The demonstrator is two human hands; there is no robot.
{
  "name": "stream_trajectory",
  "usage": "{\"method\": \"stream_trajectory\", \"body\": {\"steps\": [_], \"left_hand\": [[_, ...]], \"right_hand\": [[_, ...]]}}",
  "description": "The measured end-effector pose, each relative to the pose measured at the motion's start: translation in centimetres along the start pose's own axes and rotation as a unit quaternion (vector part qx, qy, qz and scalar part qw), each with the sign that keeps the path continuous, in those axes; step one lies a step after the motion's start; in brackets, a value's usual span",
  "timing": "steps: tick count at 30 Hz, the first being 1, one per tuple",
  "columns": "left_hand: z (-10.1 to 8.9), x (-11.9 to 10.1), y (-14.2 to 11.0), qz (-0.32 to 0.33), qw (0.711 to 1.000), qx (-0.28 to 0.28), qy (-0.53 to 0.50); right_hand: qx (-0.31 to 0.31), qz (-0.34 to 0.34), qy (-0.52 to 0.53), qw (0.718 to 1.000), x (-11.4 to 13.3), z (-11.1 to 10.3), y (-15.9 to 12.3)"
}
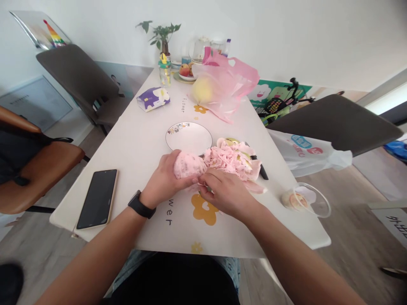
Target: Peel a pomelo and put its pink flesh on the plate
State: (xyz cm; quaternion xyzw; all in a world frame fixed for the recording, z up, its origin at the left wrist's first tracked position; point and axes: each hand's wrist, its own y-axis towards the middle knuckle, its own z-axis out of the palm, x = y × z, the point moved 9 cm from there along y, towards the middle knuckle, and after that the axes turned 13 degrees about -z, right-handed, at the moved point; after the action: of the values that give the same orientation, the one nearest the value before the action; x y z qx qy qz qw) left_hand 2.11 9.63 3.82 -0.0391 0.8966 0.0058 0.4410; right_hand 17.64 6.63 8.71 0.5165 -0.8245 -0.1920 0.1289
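My left hand [163, 180] is closed round a pink peeled pomelo piece [188, 164], holding it just above the table [140, 140]. My right hand [224, 192] pinches at the lower right edge of the same fruit, fingers pressed together. Right behind my right hand lies a heap of pink peel and pith [233, 159]. A black knife handle [263, 170] pokes out from the heap's right side. A white plate [189, 137] with small cartoon figures on its rim sits just beyond the fruit, bare.
A black phone [98, 198] lies at the near left. A clear plastic cup [305, 199] lies on its side at the right edge. Farther back are a tissue pack [153, 98], a pink bag [227, 84] with a yellow fruit, a bottle [164, 70], a fruit dish and a plant. Chairs stand on both sides.
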Motion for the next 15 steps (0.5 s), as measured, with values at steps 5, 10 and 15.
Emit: {"method": "stream_trajectory", "body": {"steps": [5, 10, 15], "left_hand": [[-0.2, 0.4, 0.2, -0.011, 1.000, -0.004, -0.013], [-0.1, 0.7, 0.3, -0.017, 1.000, 0.001, -0.014], [-0.4, 0.9, 0.9, -0.010, 0.999, 0.005, -0.044]], "right_hand": [[0.017, -0.033, -0.010, 0.999, 0.6, 0.4, -0.6], [0.028, -0.020, 0.024, 0.999, 0.4, 0.9, -2.2], [0.125, 0.003, 0.067, 0.990, -0.2, 2.5, -3.3]]}}
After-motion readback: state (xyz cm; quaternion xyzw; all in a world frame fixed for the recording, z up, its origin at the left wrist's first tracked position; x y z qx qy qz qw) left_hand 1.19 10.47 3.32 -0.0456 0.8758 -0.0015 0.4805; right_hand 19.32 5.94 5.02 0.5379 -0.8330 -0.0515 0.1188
